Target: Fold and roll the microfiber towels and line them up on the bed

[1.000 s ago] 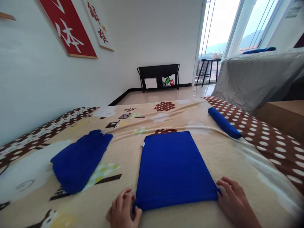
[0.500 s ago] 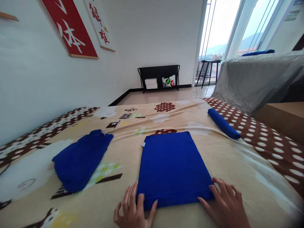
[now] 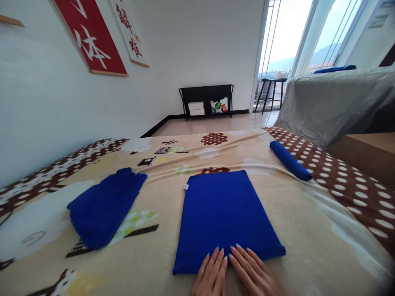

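Note:
A blue cloth lies flat on the patterned blanket, with a small white tag on its left edge. Its near edge is slightly turned up in a narrow fold. My left hand rests on the middle of that near edge, fingers stretched out and lying flat. Beside it my right hand lies on the same edge, fingers also extended, the fingertips of both hands close together. To the left is a crumpled blue cloth. A rolled blue cloth sits at the right, near the dotted border.
The beige blanket with brown dotted borders covers the surface. A cardboard box and a plastic-covered piece of furniture stand at the right. A black rack and a stool are farther back.
Both hands have moved inward from the near corners of the blue cloth to the middle of its near edge. The fingers went from gripping the corners to lying flat.

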`<action>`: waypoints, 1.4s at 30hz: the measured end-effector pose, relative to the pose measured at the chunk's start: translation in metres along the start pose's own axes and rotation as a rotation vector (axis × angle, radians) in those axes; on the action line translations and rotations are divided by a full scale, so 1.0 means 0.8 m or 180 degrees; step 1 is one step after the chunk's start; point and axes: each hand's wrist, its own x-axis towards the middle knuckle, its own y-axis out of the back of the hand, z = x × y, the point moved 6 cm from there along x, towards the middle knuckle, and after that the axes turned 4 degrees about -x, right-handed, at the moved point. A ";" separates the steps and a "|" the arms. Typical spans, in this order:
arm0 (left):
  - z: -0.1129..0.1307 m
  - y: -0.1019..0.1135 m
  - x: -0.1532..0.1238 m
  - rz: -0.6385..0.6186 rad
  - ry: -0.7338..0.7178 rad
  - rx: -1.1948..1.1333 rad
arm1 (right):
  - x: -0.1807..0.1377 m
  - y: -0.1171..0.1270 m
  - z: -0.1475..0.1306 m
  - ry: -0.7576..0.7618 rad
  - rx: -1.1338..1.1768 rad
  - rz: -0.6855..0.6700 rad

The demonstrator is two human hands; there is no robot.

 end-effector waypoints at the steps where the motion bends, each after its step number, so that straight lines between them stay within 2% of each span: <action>1: -0.007 0.004 -0.003 -0.0138 -0.0072 0.0035 | -0.005 0.003 0.005 0.0013 -0.0001 -0.0126; 3: -0.027 0.017 -0.013 -0.0400 -0.0189 0.0096 | -0.021 0.012 0.025 -0.0017 -0.0043 -0.0357; 5: -0.052 0.037 -0.029 -0.0475 -0.0228 0.0123 | -0.041 0.025 0.049 -0.0063 -0.0136 -0.0553; 7: -0.076 0.055 -0.048 -0.0487 -0.0110 0.0124 | -0.060 0.036 0.071 -0.0084 -0.0186 -0.0703; 9: -0.093 0.063 -0.064 -0.0687 0.0121 0.0120 | -0.075 0.042 0.087 -0.0107 -0.0127 -0.0791; 12: -0.102 0.063 -0.076 -0.0885 0.0348 0.0068 | -0.086 0.038 0.097 -0.0207 0.0039 -0.0870; 14: -0.101 0.062 -0.075 -0.0786 0.0317 0.0012 | -0.089 0.030 0.102 -0.0388 0.0084 -0.0872; 19: -0.103 0.063 -0.069 -0.0558 0.0220 -0.0103 | -0.099 0.022 0.121 -0.0900 -0.0105 -0.0464; 24: -0.124 0.070 -0.070 -0.0665 0.0753 -0.0127 | -0.109 0.017 0.137 -0.1072 -0.0051 -0.0467; 30: -0.141 0.065 -0.069 -0.0653 0.1196 -0.0442 | -0.090 0.015 0.143 -0.1268 0.0326 -0.0768; 35: -0.146 0.053 -0.048 -0.0835 0.1451 -0.0505 | -0.068 0.007 0.148 -0.1375 0.0408 -0.1099; 39: -0.131 0.047 -0.019 -0.0522 0.1726 0.0274 | -0.050 0.006 0.139 -0.1744 -0.0495 -0.0568; 42: -0.095 0.028 0.003 -0.0173 0.2057 0.0680 | -0.019 0.001 0.094 -0.1647 -0.0743 -0.0063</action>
